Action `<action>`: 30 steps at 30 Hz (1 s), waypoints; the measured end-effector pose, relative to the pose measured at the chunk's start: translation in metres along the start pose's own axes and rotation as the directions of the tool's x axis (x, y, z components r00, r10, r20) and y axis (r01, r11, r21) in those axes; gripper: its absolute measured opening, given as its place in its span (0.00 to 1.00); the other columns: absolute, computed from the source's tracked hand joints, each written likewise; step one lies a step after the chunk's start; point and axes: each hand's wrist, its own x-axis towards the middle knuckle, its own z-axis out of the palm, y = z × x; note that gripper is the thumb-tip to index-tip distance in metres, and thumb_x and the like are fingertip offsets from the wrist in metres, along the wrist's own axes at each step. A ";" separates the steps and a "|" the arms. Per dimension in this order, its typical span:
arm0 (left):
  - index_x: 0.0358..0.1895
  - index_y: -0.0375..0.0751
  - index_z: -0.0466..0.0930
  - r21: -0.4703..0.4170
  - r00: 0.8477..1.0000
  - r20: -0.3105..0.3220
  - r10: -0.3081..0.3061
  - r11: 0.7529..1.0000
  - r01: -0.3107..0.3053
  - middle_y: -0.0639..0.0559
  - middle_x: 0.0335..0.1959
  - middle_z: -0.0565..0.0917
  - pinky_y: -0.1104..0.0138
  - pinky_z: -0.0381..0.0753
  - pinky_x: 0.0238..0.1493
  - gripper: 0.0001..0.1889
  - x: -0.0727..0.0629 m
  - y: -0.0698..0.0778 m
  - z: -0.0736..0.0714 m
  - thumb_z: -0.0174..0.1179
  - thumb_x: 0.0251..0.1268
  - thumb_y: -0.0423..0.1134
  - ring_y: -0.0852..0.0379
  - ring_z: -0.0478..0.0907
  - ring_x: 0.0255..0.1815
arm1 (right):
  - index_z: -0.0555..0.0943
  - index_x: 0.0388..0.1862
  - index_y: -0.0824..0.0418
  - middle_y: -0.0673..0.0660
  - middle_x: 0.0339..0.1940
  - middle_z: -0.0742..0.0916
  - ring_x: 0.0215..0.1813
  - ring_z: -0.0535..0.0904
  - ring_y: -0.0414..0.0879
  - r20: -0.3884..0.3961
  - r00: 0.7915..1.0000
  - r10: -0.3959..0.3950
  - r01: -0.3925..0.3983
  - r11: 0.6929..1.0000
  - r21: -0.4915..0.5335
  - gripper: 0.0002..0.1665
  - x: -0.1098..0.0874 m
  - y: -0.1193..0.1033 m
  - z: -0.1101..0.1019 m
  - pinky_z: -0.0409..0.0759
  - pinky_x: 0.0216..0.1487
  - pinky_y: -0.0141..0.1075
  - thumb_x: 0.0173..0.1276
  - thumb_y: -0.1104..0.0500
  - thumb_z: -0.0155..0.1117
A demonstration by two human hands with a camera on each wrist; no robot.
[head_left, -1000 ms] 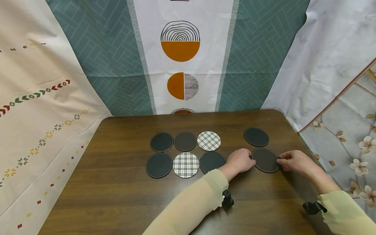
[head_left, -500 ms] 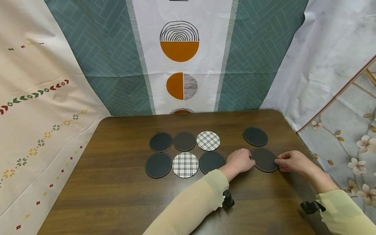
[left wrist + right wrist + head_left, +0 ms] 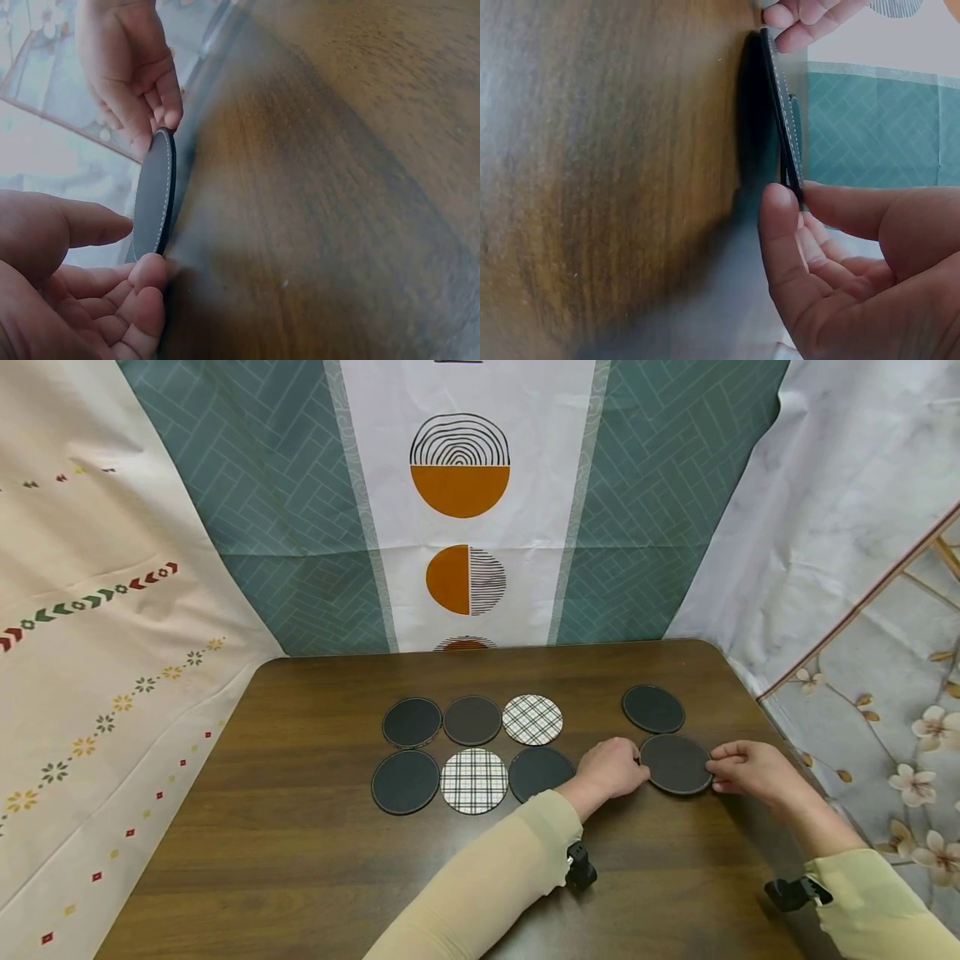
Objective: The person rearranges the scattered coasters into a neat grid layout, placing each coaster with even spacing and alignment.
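A round dark brown coaster [image 3: 677, 765] with a stitched rim is held between both hands at the table's right side. My left hand [image 3: 611, 768] pinches its left edge. At the opposite edge, my right hand [image 3: 753, 770] has it between thumb and fingers, which the right wrist view shows closely. There the held coaster [image 3: 786, 127] stands a little off the tabletop, over a dark shadow. Just behind it lies a black coaster [image 3: 652, 709]; in the head view their rims nearly meet.
Left of the hands, coasters lie flat in two rows: black coasters [image 3: 406, 782], a brown coaster [image 3: 472, 721] and two plaid coasters [image 3: 474, 782]. My left forearm partly covers a black coaster [image 3: 540, 772]. The wooden table [image 3: 300, 860] meets hanging cloths [image 3: 285, 527] at its back and sides.
The brown coaster has risen slightly, its right side most, and shifted a little toward the black one behind it. Both hands keep their places at its edges.
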 end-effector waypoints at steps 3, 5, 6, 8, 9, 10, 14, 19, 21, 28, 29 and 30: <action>0.64 0.60 0.90 0.004 1.000 -0.013 0.027 1.000 -0.027 0.69 0.62 0.87 0.65 0.83 0.57 0.17 0.008 -0.007 0.005 0.66 0.79 0.53 0.62 0.84 0.60 | 0.68 0.67 0.88 0.55 0.41 0.90 0.37 0.90 0.41 -0.002 1.000 -0.016 0.016 0.999 0.034 0.26 0.000 0.000 0.001 0.90 0.44 0.37 0.84 0.68 0.61; 0.63 0.60 0.91 0.011 0.999 -0.032 0.041 0.999 -0.041 0.69 0.60 0.88 0.64 0.83 0.57 0.16 0.017 -0.014 0.013 0.66 0.78 0.53 0.61 0.85 0.60 | 0.68 0.67 0.88 0.54 0.41 0.90 0.37 0.90 0.40 0.001 1.000 -0.024 0.024 0.998 0.058 0.26 0.000 -0.001 0.002 0.90 0.44 0.36 0.84 0.68 0.62; 0.63 0.60 0.91 0.004 0.999 -0.024 0.039 0.999 -0.039 0.68 0.60 0.88 0.64 0.83 0.57 0.16 0.014 -0.014 0.008 0.66 0.79 0.53 0.61 0.85 0.60 | 0.68 0.67 0.88 0.54 0.41 0.90 0.37 0.90 0.40 0.004 1.000 -0.031 0.030 0.997 0.064 0.26 0.000 -0.001 0.002 0.90 0.44 0.36 0.84 0.69 0.62; 0.61 0.58 0.92 0.003 0.999 -0.030 0.033 0.999 -0.033 0.67 0.59 0.88 0.63 0.84 0.55 0.15 0.003 -0.011 -0.005 0.67 0.79 0.52 0.60 0.85 0.58 | 0.67 0.67 0.88 0.54 0.41 0.90 0.37 0.90 0.40 0.009 0.999 -0.032 0.031 0.997 0.075 0.26 0.001 -0.001 0.002 0.90 0.44 0.36 0.84 0.69 0.62; 0.61 0.58 0.92 -0.001 0.999 -0.029 0.025 1.000 -0.025 0.66 0.58 0.89 0.63 0.84 0.55 0.14 -0.004 -0.008 -0.014 0.67 0.79 0.51 0.60 0.85 0.57 | 0.67 0.68 0.88 0.54 0.41 0.90 0.37 0.90 0.40 0.012 0.999 -0.031 0.030 0.997 0.078 0.26 0.001 -0.002 0.003 0.90 0.44 0.36 0.84 0.69 0.62; 0.61 0.56 0.92 -0.004 0.999 -0.026 0.018 1.000 -0.018 0.65 0.59 0.89 0.63 0.83 0.55 0.14 -0.012 -0.004 -0.024 0.66 0.80 0.50 0.59 0.85 0.58 | 0.67 0.68 0.88 0.54 0.42 0.90 0.38 0.90 0.40 0.018 0.999 -0.031 0.029 0.996 0.079 0.27 0.001 -0.003 0.003 0.90 0.44 0.36 0.84 0.69 0.62; 0.63 0.53 0.91 -0.007 0.999 -0.034 0.020 1.000 -0.020 0.63 0.60 0.89 0.64 0.83 0.58 0.15 -0.038 0.000 -0.054 0.66 0.82 0.49 0.58 0.85 0.61 | 0.66 0.71 0.88 0.56 0.45 0.91 0.39 0.90 0.41 0.044 0.999 -0.029 0.026 0.997 0.070 0.29 0.002 -0.007 0.005 0.90 0.46 0.37 0.85 0.67 0.62; 0.62 0.53 0.91 -0.011 0.999 -0.033 0.035 0.999 -0.035 0.63 0.54 0.90 0.67 0.82 0.53 0.14 -0.050 -0.006 -0.071 0.68 0.81 0.49 0.61 0.86 0.55 | 0.66 0.72 0.87 0.57 0.47 0.90 0.41 0.91 0.41 0.077 0.996 -0.044 0.040 0.997 0.061 0.30 0.003 -0.015 0.009 0.90 0.47 0.38 0.85 0.66 0.63; 0.60 0.53 0.91 -0.020 0.999 -0.037 0.037 0.999 -0.037 0.64 0.50 0.91 0.68 0.81 0.48 0.13 -0.052 -0.011 -0.074 0.69 0.80 0.49 0.62 0.86 0.50 | 0.66 0.72 0.87 0.57 0.47 0.91 0.41 0.91 0.41 0.087 0.995 -0.048 0.042 0.997 0.072 0.30 0.005 -0.018 0.012 0.90 0.47 0.37 0.85 0.66 0.63; 0.59 0.50 0.91 -0.051 0.999 -0.032 0.029 0.998 -0.030 0.62 0.53 0.91 0.67 0.81 0.45 0.13 -0.056 -0.028 -0.077 0.71 0.78 0.48 0.61 0.86 0.48 | 0.68 0.71 0.86 0.55 0.45 0.91 0.41 0.90 0.41 0.123 0.991 -0.054 0.042 0.994 0.098 0.28 0.010 -0.026 0.026 0.90 0.47 0.37 0.85 0.67 0.63; 0.59 0.50 0.91 -0.056 0.999 -0.034 0.029 0.998 -0.031 0.61 0.52 0.91 0.67 0.81 0.45 0.14 -0.057 -0.030 -0.078 0.71 0.78 0.48 0.61 0.86 0.48 | 0.68 0.70 0.86 0.55 0.45 0.90 0.41 0.90 0.41 0.123 0.991 -0.054 0.041 0.994 0.102 0.27 0.011 -0.027 0.027 0.90 0.47 0.37 0.84 0.67 0.63; 0.59 0.49 0.91 -0.066 0.999 -0.034 0.030 0.997 -0.032 0.61 0.51 0.91 0.67 0.81 0.45 0.14 -0.058 -0.031 -0.079 0.72 0.77 0.47 0.61 0.86 0.47 | 0.68 0.70 0.85 0.55 0.45 0.90 0.41 0.90 0.40 0.122 0.991 -0.055 0.043 0.994 0.103 0.27 0.013 -0.028 0.029 0.90 0.47 0.37 0.84 0.67 0.63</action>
